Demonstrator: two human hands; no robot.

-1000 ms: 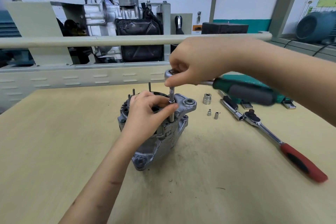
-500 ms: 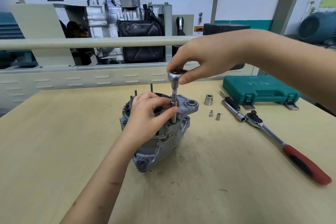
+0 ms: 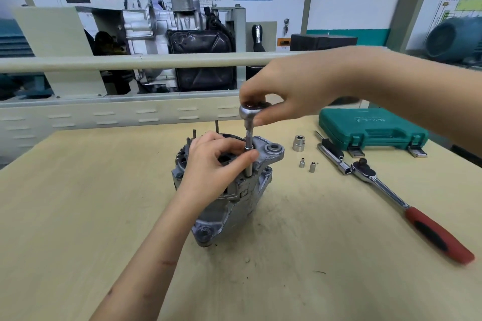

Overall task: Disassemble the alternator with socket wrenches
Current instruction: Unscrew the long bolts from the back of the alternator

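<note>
Alternator (image 3: 229, 198) housing stands on end near the middle of the wooden surface (image 3: 78, 216) in the head view, its mounting ear uppermost. A ratchet head (image 3: 251, 110) sits on top of a slim extension and socket (image 3: 249, 154) that runs straight down onto a fastener on the housing's side. The right hand (image 3: 292, 88) pinches the ratchet head from above, fingers (image 3: 262, 120) curled round its rim; the wrench handle is hidden behind that hand. The left hand (image 3: 216, 161) grasps the extension low down, thumb and fingers closed round it, resting against the alternator top.

To the right lie a large loose socket (image 3: 299, 143), two small sockets (image 3: 307, 165), a red-handled ratchet (image 3: 407, 206) and a closed green tool case (image 3: 370, 129).

The step in hand looks like spinning out a through-bolt by twirling the ratchet head. The next move likely calls for keeping the extension plumb on the bolt head while turning, then lifting the tool off once the thread runs free. Whether the bolt is already loose cannot be told.
</note>
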